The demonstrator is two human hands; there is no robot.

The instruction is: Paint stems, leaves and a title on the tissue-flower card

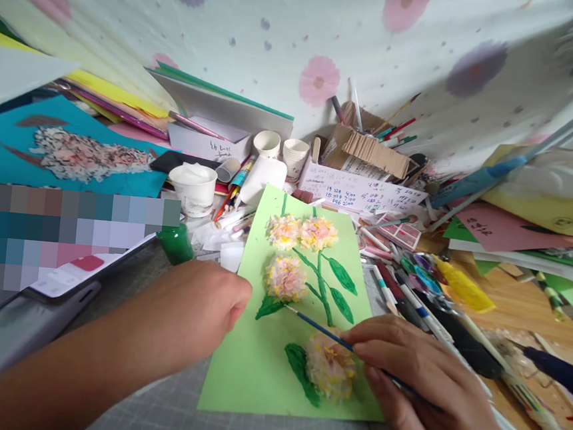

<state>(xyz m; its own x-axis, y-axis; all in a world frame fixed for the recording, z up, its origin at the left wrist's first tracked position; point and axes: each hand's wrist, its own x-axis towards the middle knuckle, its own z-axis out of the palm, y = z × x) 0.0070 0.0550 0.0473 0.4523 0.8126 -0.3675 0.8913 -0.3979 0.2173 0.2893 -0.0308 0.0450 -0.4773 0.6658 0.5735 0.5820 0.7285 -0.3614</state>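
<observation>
A light green paper sheet (259, 346) lies on the mat in front of me, with several pink and yellow tissue flowers (286, 276) and painted green stems and leaves on it. My right hand (422, 381) is closed on a thin blue paintbrush (314, 325), whose tip touches the green leaf at the left of the stem. My left hand (197, 314) rests on the sheet's left edge, fingers curled under; I cannot see anything in it.
A green paint bottle (176, 242) and a white cup (193, 187) stand behind my left hand. A phone (70, 280) lies at the left. Pens and markers (424, 301) crowd the right side. Paper cups (282, 151), a cardboard box (367, 152) and stacked coloured paper fill the back.
</observation>
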